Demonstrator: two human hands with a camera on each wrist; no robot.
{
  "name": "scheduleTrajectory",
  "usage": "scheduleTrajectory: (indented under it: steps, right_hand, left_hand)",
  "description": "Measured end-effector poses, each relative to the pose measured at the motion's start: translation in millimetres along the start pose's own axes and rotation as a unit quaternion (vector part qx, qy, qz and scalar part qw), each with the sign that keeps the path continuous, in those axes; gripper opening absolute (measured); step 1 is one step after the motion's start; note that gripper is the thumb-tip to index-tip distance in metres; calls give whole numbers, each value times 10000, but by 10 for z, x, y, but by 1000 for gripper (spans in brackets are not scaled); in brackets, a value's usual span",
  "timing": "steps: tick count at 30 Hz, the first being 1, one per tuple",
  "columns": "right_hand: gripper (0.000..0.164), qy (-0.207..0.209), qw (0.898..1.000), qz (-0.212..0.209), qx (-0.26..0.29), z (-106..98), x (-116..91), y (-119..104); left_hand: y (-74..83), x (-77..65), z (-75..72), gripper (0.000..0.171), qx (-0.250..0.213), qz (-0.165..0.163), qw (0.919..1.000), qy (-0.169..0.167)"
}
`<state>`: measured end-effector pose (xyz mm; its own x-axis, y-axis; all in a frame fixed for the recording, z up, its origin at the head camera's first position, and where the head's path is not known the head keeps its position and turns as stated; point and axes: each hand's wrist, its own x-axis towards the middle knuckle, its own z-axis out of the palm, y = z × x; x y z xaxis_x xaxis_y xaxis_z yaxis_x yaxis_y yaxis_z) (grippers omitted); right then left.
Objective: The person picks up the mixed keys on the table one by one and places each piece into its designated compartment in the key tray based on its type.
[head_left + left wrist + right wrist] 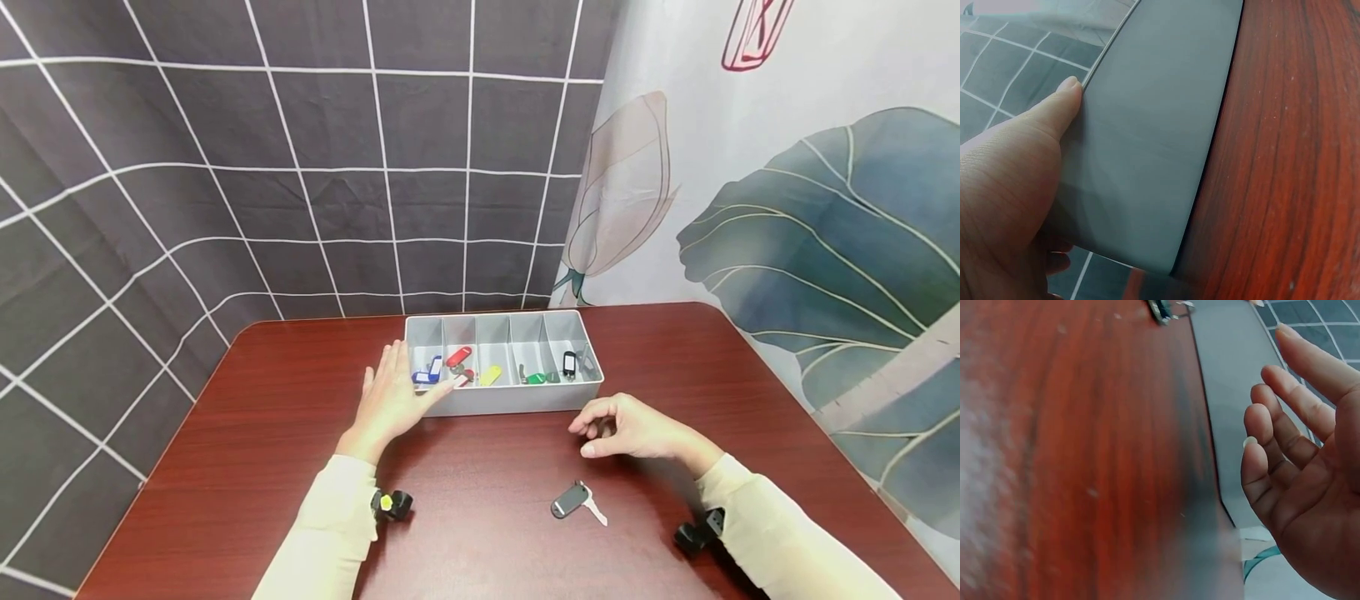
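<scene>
A grey divided box (517,401) stands on the table, with key tags sorted by colour: blue (435,367), red (459,357), yellow (491,376), green (536,379) and black (569,363). At its front left corner rests my left hand (390,396), fingers straight along the end wall and thumb (1067,100) at the front rim. My right hand (630,427) hovers near the front right corner, fingers loosely curled and holding nothing. A key (595,505) with a dark grey tag (570,501) lies on the table between the two forearms.
The dark red wooden table (285,400) has rounded far corners. Behind it hang a dark gridded cloth (337,200) and a white curtain (697,117) with leaf patterns. A small black camera sits on each wrist.
</scene>
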<state>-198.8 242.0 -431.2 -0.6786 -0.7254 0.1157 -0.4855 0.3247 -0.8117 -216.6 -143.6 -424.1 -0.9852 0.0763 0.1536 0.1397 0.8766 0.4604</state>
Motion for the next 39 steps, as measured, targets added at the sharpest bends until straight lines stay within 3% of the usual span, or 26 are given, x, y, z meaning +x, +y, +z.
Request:
scheduleTrajectory:
  steps: [7, 17, 31, 39]
  right_hand:
    - [30, -570, 9978, -277, -201, 107, 21, -16]
    - [35, -1076, 9924, -482, -346, 208, 40, -27]
    - [36, -1340, 9868, -557, -718, 283, 65, -51]
    - [26, -1310, 9861, -511, -889, 305, 63, -94]
  left_hand:
    - [-21, -3, -6, 115, 1, 66, 10000, -67]
    - [-22, -8, -2, 117, -46, 58, 10000, -43]
    - [-15, -7, 6, 117, -119, 19, 9999, -66]
    - [-6, -5, 7, 114, -123, -26, 9999, -46]
